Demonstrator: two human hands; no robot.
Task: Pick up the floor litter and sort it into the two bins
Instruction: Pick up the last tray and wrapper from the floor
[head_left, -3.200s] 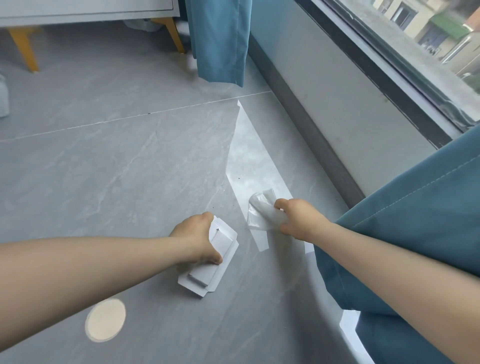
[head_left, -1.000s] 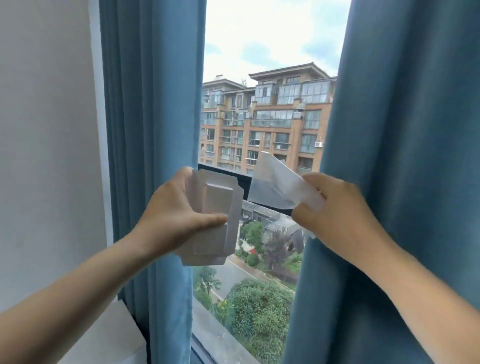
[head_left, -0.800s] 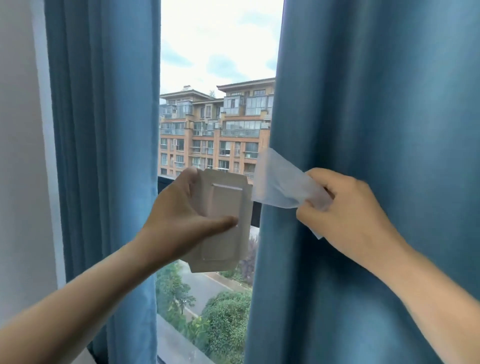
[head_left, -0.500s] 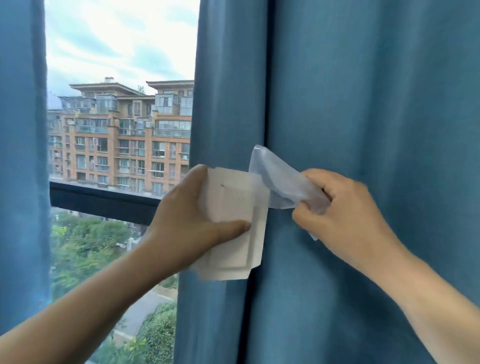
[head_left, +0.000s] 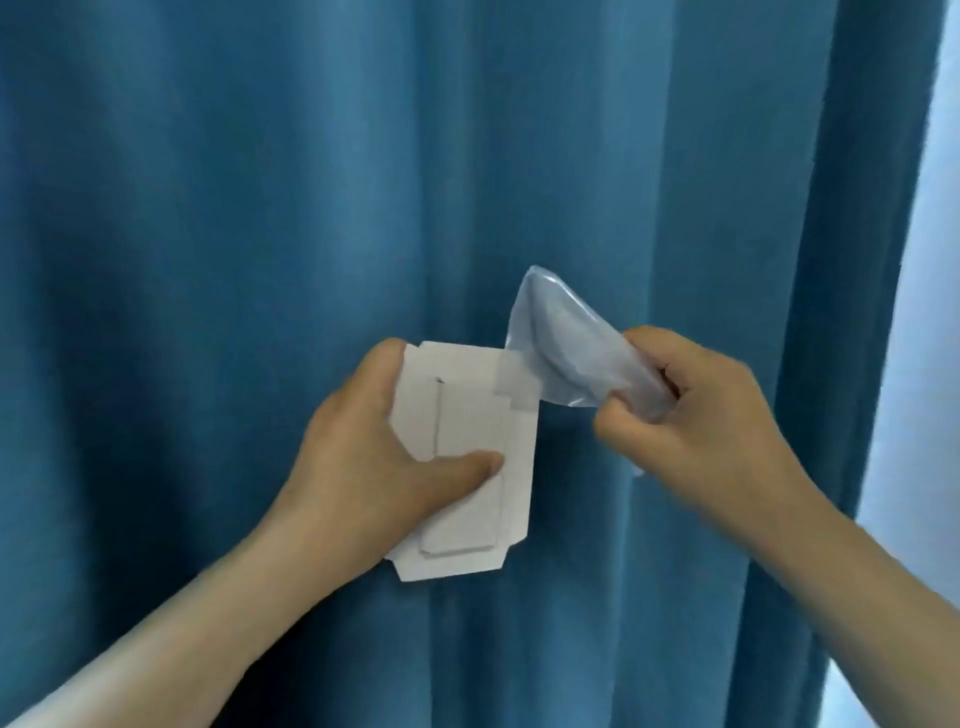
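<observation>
Now a flat white card is held upright before a blue curtain, tilted a little to the left. It is gripped by the left hand; the thumb is pressed across its front, a fingertip is seen at its upper left corner, and the other fingers are hidden behind it. A raised oblong panel is seen down the middle of the card, and its corners are cut off at a slant.

Just beside it, to the right and slightly higher, a clear film is pinched in the right hand. The fingers are curled tight and the film is bunched between them and the thumb; its free end is fanned up and to the left, and a small scrap is seen below the hand. The film's lower corner is laid across the card's upper right corner; whether the two are touching cannot be told.

Both forearms are bare. The curtain is hung in folds and nearly the whole view is filled by it; a pale strip is seen along the right edge.
</observation>
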